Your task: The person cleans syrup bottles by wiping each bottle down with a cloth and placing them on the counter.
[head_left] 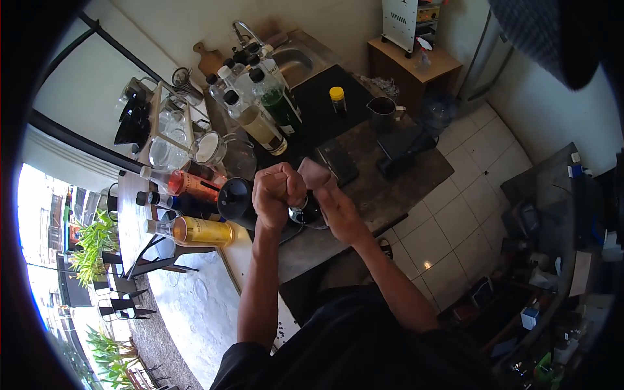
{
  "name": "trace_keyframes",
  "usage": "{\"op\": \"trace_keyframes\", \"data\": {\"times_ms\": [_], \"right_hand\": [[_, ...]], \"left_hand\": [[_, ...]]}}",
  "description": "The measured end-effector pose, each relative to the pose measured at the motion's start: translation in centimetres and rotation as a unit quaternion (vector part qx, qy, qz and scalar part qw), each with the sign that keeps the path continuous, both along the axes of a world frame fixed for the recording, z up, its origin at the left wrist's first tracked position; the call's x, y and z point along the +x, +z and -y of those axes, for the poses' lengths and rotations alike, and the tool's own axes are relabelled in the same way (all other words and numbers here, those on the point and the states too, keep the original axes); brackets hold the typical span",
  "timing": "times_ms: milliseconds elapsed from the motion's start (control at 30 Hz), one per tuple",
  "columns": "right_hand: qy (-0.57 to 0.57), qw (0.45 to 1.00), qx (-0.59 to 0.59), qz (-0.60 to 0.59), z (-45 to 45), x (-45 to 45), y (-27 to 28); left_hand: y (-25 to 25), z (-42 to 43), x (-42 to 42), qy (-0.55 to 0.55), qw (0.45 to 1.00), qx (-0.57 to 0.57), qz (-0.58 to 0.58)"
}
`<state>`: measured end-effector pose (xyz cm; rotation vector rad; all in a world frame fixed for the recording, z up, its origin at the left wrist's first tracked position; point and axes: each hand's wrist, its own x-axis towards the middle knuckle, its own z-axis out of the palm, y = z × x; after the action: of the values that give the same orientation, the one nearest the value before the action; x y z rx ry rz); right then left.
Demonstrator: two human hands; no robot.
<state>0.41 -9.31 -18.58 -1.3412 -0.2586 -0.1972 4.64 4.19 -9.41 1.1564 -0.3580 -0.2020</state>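
Bottles (pixel 281 107) stand grouped on the counter (pixel 413 179), probably to stay within reach. The left hand (pixel 279 190) is clenched, its contents hidden; beside it, the right hand (pixel 342 213) touches a brown cloth-like piece (pixel 314 173), perhaps steadying it, though I cannot tell whether it grips.

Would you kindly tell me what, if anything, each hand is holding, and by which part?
The right hand seems to hold an unclear brownish item by its near edge. Whether the curled left hand holds anything cannot be told.
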Motion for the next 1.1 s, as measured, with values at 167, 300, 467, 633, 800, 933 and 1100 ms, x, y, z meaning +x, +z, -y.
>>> {"op": "trace_keyframes", "data": {"times_ms": [167,300,467,633,800,933,1100], "right_hand": [[0.111,0.960,-0.020,-0.256,2.0,1.8,-3.9],[0.091,0.957,-0.023,-0.276,2.5,2.0,-5.8],[0.103,0.963,0.159,-0.190,2.0,1.0,-2.2],[-0.024,0.988,-0.129,0.078,0.7,-1.5,4.3],[0.035,0.980,0.129,-0.146,-0.3,-3.5,0.5],[-0.005,0.986,0.070,-0.154,0.7,-3.8,-6.3],[0.059,0.979,0.141,-0.133,1.5,-4.3,-1.4]], "left_hand": [[-0.3,-0.3,0.3,-0.028,1.000,-0.006,0.010],[-0.1,-0.2,0.4,-0.040,0.999,-0.026,0.001],[0.8,2.6,-1.7,0.323,0.935,0.130,0.069],[0.0,5.0,-2.7,0.437,0.895,0.056,0.074],[-0.1,4.1,-1.8,0.383,0.924,-0.004,0.007],[0.1,3.3,-2.1,0.305,0.947,-0.088,-0.044],[0.0,1.7,-2.4,0.227,0.973,-0.026,-0.042]]}}
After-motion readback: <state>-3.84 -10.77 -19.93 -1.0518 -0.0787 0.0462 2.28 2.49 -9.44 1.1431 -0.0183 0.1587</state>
